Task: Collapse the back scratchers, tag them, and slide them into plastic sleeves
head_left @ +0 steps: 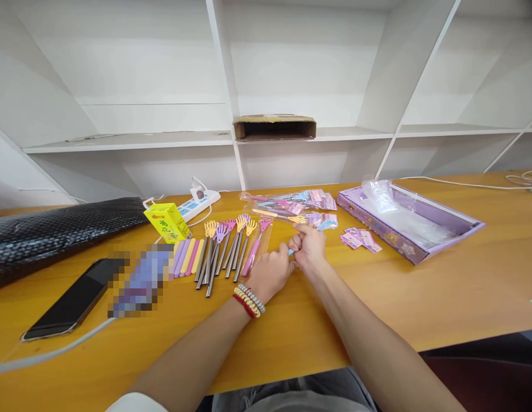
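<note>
Both my hands are closed on a light blue back scratcher [327,225] over the middle of the table. My left hand [269,272], with beaded bracelets at the wrist, grips the blue handle end. My right hand [310,247] is wrapped round it near the claw-shaped head, hiding most of the shaft. Left of my hands lie several metal rods with yellow, purple and pink claw heads [211,229]. Beside those is a row of loose coloured handles [189,257]. A pink back scratcher in a clear bag [254,252] lies just beyond my left hand.
Bagged back scratchers [287,201] lie at the back, with small pink cards [361,239] nearby. A purple box [409,252] holding clear bags stands right. Leftward are a yellow box [166,222], a power strip [201,205], a phone [75,300] and a black wrapped bundle [68,232].
</note>
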`<state>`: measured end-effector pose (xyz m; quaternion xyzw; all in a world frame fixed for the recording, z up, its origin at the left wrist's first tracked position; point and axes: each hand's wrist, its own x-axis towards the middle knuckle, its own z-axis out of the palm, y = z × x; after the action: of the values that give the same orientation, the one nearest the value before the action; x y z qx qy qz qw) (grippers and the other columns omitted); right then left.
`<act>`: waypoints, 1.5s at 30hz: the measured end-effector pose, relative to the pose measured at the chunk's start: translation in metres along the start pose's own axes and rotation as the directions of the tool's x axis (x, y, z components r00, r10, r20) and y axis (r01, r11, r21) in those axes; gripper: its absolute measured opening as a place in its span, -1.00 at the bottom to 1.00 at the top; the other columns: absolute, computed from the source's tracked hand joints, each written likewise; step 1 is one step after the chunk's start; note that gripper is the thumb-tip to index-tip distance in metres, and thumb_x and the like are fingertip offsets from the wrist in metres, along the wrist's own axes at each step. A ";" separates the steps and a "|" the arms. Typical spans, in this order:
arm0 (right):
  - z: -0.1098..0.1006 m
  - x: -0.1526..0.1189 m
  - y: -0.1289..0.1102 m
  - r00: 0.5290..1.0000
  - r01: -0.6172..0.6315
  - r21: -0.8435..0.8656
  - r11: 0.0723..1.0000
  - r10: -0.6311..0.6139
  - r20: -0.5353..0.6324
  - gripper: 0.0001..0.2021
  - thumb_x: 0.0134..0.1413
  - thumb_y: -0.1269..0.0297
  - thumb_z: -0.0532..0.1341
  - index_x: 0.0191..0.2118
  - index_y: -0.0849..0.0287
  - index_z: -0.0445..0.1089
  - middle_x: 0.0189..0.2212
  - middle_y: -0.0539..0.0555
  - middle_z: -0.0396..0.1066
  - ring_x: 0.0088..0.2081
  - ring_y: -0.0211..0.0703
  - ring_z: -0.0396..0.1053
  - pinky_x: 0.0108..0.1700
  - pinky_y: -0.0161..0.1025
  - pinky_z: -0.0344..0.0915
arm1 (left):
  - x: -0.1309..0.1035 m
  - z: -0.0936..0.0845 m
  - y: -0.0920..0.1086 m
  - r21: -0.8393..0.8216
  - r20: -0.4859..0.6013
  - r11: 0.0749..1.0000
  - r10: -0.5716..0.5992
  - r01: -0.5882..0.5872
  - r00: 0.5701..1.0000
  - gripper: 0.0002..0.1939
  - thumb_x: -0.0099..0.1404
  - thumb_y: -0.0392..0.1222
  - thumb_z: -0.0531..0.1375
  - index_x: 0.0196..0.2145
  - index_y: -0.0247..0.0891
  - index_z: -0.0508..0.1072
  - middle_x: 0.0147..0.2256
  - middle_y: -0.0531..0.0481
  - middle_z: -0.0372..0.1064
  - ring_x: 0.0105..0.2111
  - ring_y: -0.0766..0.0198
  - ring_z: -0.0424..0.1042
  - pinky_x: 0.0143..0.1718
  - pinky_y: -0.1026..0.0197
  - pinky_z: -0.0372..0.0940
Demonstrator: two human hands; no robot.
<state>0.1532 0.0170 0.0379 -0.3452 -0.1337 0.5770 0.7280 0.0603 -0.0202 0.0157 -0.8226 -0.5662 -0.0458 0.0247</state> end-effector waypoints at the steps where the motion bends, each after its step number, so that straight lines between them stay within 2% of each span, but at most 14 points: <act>1: -0.001 0.001 -0.001 1.000 -0.003 0.001 1.000 0.003 -0.002 -0.54 -0.39 0.49 0.19 -0.59 0.13 -0.24 -0.85 -0.28 -0.26 -0.83 -0.48 -0.28 -0.79 -0.39 -0.23 | 0.000 0.000 0.001 -0.001 0.000 1.000 -0.005 0.005 1.000 -0.59 0.31 0.10 -0.17 -0.17 -0.29 0.19 -0.39 -0.16 0.39 -0.34 0.03 0.43 -0.38 0.14 0.23; 6: -0.006 0.004 -0.003 0.998 -0.014 0.010 1.000 0.013 0.067 -0.53 -0.36 0.48 0.21 -0.58 0.12 -0.23 -0.84 -0.27 -0.27 -0.81 -0.48 -0.30 -0.79 -0.39 -0.23 | -0.002 -0.003 0.001 -0.053 0.001 0.998 0.036 -0.036 0.999 -0.53 0.28 0.16 -0.16 -0.13 -0.30 0.17 -0.40 -0.14 0.39 -0.35 0.03 0.43 -0.40 0.14 0.22; 10: -0.011 0.009 0.000 0.995 -0.017 -0.010 1.000 0.018 0.103 -0.55 -0.33 0.46 0.23 -0.58 0.12 -0.20 -0.83 -0.27 -0.28 -0.80 -0.48 -0.31 -0.78 -0.39 -0.22 | -0.007 -0.006 -0.003 -0.128 0.016 0.988 0.084 -0.081 0.996 -0.51 0.25 0.20 -0.14 -0.13 -0.28 0.17 -0.30 -0.16 0.38 -0.29 0.03 0.42 -0.36 0.14 0.22; 14: -0.013 0.015 0.001 0.992 -0.097 -0.013 0.995 0.098 0.082 -0.59 -0.32 0.47 0.20 -0.60 0.13 -0.18 -0.83 -0.25 -0.29 -0.78 -0.47 -0.31 -0.76 -0.39 -0.16 | -0.008 -0.007 -0.003 -0.149 0.019 0.986 0.077 -0.073 0.997 -0.47 0.23 0.23 -0.13 -0.12 -0.27 0.18 -0.30 -0.17 0.38 -0.27 0.02 0.40 -0.32 0.13 0.20; 18: -0.013 0.019 -0.010 0.978 -0.201 0.003 0.980 0.201 0.051 -0.64 -0.29 0.50 0.17 -0.61 0.13 -0.14 -0.84 -0.24 -0.29 -0.77 -0.45 -0.31 -0.76 -0.39 -0.15 | -0.008 -0.010 0.002 -0.156 -0.001 0.986 0.057 -0.056 0.998 -0.46 0.23 0.25 -0.17 -0.13 -0.26 0.20 -0.35 -0.14 0.39 -0.32 0.03 0.41 -0.36 0.13 0.21; 26: -0.014 0.018 -0.028 0.972 -0.229 -0.020 0.973 0.230 0.048 -0.63 -0.26 0.49 0.17 -0.62 0.14 -0.15 -0.84 -0.23 -0.30 -0.76 -0.45 -0.35 -0.78 -0.40 -0.24 | -0.012 -0.023 0.016 -0.212 0.039 0.977 0.024 -0.015 0.999 -0.45 0.24 0.26 -0.19 -0.18 -0.27 0.23 -0.40 -0.11 0.39 -0.35 0.05 0.42 -0.41 0.16 0.22; 29: -0.018 0.023 -0.036 0.975 -0.208 -0.036 0.977 0.210 0.067 -0.61 -0.28 0.49 0.18 -0.62 0.14 -0.17 -0.83 -0.23 -0.32 -0.77 -0.46 -0.35 -0.79 -0.41 -0.24 | -0.013 -0.023 0.015 -0.212 0.041 0.977 0.019 -0.010 0.999 -0.51 0.24 0.22 -0.14 -0.20 -0.26 0.24 -0.40 -0.10 0.38 -0.37 0.07 0.42 -0.42 0.17 0.21; 33: -0.039 0.039 -0.060 0.998 -0.063 0.025 0.998 0.064 -0.006 -0.57 -0.29 0.52 0.17 -0.61 0.14 -0.24 -0.83 -0.22 -0.32 -0.78 -0.46 -0.32 -0.79 -0.42 -0.26 | -0.019 -0.021 0.006 -0.211 0.029 0.976 0.061 -0.054 0.998 -0.60 0.25 0.15 -0.10 -0.27 -0.24 0.28 -0.42 -0.08 0.38 -0.38 0.10 0.41 -0.39 0.16 0.21; 36: -0.058 0.052 -0.077 0.998 0.001 0.024 1.000 0.000 -0.064 -0.53 -0.27 0.50 0.17 -0.60 0.14 -0.29 -0.81 -0.21 -0.36 -0.79 -0.46 -0.33 -0.80 -0.41 -0.26 | -0.024 -0.020 0.004 -0.220 0.053 0.972 0.090 -0.077 0.995 -0.60 0.24 0.14 -0.09 -0.29 -0.23 0.31 -0.43 -0.09 0.38 -0.39 0.10 0.40 -0.39 0.15 0.21; 39: -0.067 0.056 -0.084 0.997 0.019 0.058 0.998 -0.015 -0.071 -0.53 -0.27 0.48 0.17 -0.60 0.15 -0.30 -0.81 -0.21 -0.38 -0.79 -0.46 -0.34 -0.79 -0.41 -0.26 | -0.025 -0.018 0.007 -0.232 0.050 0.970 0.090 -0.077 0.995 -0.55 0.23 0.19 -0.11 -0.28 -0.23 0.31 -0.42 -0.10 0.39 -0.39 0.10 0.41 -0.42 0.16 0.21; 42: -0.064 0.053 -0.080 1.000 0.027 0.136 0.990 -0.026 -0.008 -0.61 -0.26 0.44 0.16 -0.62 0.16 -0.21 -0.81 -0.20 -0.32 -0.78 -0.46 -0.29 -0.77 -0.42 -0.20 | -0.023 -0.016 0.006 -0.233 0.033 0.971 0.067 -0.057 0.997 -0.53 0.26 0.19 -0.16 -0.29 -0.22 0.30 -0.43 -0.10 0.38 -0.40 0.10 0.40 -0.42 0.15 0.20; 45: -0.052 0.044 -0.065 0.994 -0.019 0.171 0.985 0.000 0.110 -0.77 -0.27 0.42 0.14 -0.61 0.17 -0.02 -0.78 -0.18 -0.12 -0.75 -0.45 -0.12 -0.71 -0.41 -0.03 | -0.019 -0.015 0.000 -0.211 0.019 0.977 -0.008 0.012 1.000 -0.54 0.27 0.17 -0.17 -0.30 -0.24 0.28 -0.43 -0.11 0.38 -0.41 0.10 0.40 -0.44 0.16 0.18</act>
<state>0.2459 0.0333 0.0345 -0.2495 -0.1216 0.6080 0.7439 0.0531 -0.0395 0.0287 -0.8182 -0.5624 -0.0980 -0.0680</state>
